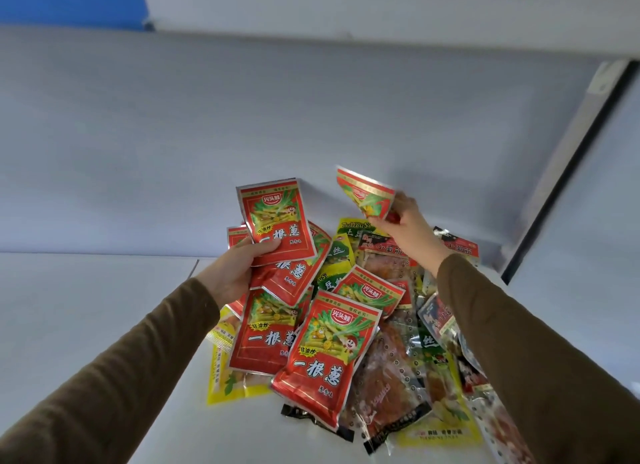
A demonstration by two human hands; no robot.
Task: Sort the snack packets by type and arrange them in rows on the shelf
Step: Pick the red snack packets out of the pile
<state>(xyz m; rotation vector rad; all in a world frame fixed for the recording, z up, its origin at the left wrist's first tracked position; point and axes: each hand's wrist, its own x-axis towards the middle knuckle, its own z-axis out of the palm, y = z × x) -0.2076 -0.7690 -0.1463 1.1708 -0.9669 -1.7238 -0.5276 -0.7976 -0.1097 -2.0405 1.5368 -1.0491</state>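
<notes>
Two hands above a mixed pile of snack packets [363, 342] on the white shelf [104, 308], left hand [235, 273] fingers gripping a fan of red packets [280, 235], right hand [412, 228] fingers pinching one red packet [367, 193] lifted above the heap.

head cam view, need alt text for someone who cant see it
A person's left hand holds a fan of red snack packets while the right hand lifts another red packet above a mixed pile of packets on a white shelf.
</notes>
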